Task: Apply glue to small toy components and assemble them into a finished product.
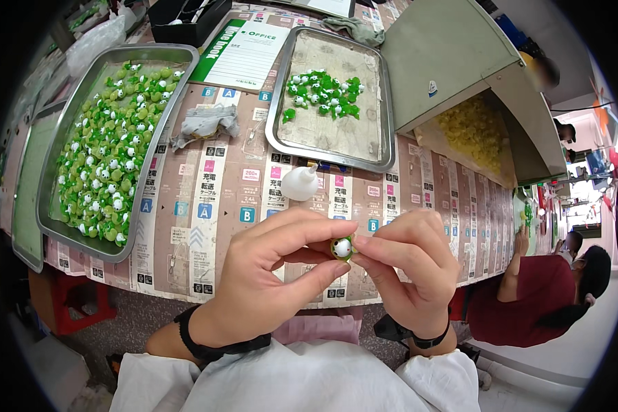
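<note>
My left hand pinches a small round figure between thumb and forefinger, over the near edge of the table. The figure has a white face with dark eye spots and green parts around it. From the right, the thumb and forefinger of my right hand are closed at the figure's side; whether they also pinch a tiny part is hidden. Just beyond my hands a white squeeze bottle with a narrow tip lies on the table. Behind it, a metal tray holds a cluster of similar green-and-white figures.
On the left, a long metal tray is full of green-and-white figures. A crumpled grey cloth and a notebook lie between the trays. A grey metal box holds yellow pieces. A person in dark red sits at right.
</note>
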Available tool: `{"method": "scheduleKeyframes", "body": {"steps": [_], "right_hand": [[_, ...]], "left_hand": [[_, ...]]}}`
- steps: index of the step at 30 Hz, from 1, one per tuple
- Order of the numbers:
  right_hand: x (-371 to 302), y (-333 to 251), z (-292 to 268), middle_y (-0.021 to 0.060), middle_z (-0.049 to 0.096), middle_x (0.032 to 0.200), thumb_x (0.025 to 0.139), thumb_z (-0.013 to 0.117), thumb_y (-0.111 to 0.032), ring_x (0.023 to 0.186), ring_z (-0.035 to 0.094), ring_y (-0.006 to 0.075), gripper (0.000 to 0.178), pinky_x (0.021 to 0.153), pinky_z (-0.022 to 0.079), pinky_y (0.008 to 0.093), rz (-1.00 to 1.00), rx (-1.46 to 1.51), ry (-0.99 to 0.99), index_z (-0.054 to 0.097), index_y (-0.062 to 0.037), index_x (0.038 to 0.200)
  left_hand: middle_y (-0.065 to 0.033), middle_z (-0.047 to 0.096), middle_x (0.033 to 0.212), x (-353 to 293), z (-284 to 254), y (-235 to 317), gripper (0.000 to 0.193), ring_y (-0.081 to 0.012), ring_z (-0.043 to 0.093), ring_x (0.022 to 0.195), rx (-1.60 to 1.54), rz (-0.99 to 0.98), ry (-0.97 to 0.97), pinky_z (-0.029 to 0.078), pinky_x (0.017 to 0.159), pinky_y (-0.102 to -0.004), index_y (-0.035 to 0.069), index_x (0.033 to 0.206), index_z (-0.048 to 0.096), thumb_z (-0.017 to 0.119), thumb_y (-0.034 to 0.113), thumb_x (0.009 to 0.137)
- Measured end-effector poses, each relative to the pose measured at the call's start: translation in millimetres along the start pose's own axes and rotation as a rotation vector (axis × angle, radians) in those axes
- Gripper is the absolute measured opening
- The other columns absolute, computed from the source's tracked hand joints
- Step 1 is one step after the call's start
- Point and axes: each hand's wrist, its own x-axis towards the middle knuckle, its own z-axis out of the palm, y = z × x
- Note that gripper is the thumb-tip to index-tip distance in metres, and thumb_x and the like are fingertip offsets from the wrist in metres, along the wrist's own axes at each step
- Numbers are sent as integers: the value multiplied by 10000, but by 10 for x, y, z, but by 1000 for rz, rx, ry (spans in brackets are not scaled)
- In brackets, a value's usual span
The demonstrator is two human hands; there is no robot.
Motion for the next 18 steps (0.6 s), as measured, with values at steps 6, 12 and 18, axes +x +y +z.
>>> {"method": "scheduleKeyframes", "body": {"steps": [6,12,18], "right_hand": [[-53,-12,33,25,575,735,632,710,-31,646,534,171,234,625,361,296,42,4,-7,661,-65,858],[-87,-11,15,20,581,737,635,717,-34,638,536,161,239,628,359,290,64,50,5,657,-64,864],[-75,-38,-22,12,580,743,638,730,-52,642,527,161,254,642,353,292,-7,21,-2,656,-76,880]], "left_hand": [[-96,568,977,2,11,-38,376,-141,593,856,99,54,1,533,744,-226,-16,1065,603,651,-119,706],[-105,585,994,-26,46,-3,410,-140,597,864,-210,-156,68,535,743,-229,-8,1087,580,661,-117,700],[-69,600,996,14,-48,-127,300,-125,578,945,-376,-179,-81,492,808,-237,-11,1062,576,655,-26,773]]}}
